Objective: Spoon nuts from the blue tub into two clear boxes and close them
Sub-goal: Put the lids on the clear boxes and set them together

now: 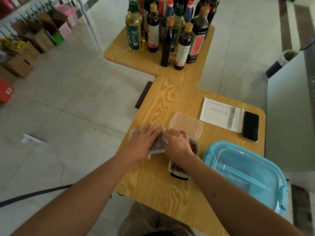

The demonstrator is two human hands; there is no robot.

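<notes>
The left hand (144, 142) lies flat with straight, spread fingers on the lid of a small clear plastic box (156, 145) filled with dark nuts, pressing down on it. The right hand (177, 142) meets it from the other side, its fingers curled over the near right edge of the same lid; how firmly they clasp it cannot be told, since the fingertips are hidden between the two hands.

Directly under the right wrist stands a second clear plastic box (177, 168), open and holding brown nuts, with a dark clasp on its near end. Its ribbed transparent lid (186, 125) stands open just beyond the right hand's knuckles.

To the right of the right forearm, close by, sits the large light-blue plastic tub (245, 174) with its translucent lid on and clips at its edges.

Beyond the right hand and further right lie a white lined paper form (219, 114) with a pen (232, 116) on it, and a black smartphone (250, 126) just beside the paper.

All of this rests on a yellow wood-grain table (163, 103). Far beyond both hands, on an adjoining tabletop, stands a cluster of oil and sauce bottles (170, 31).
</notes>
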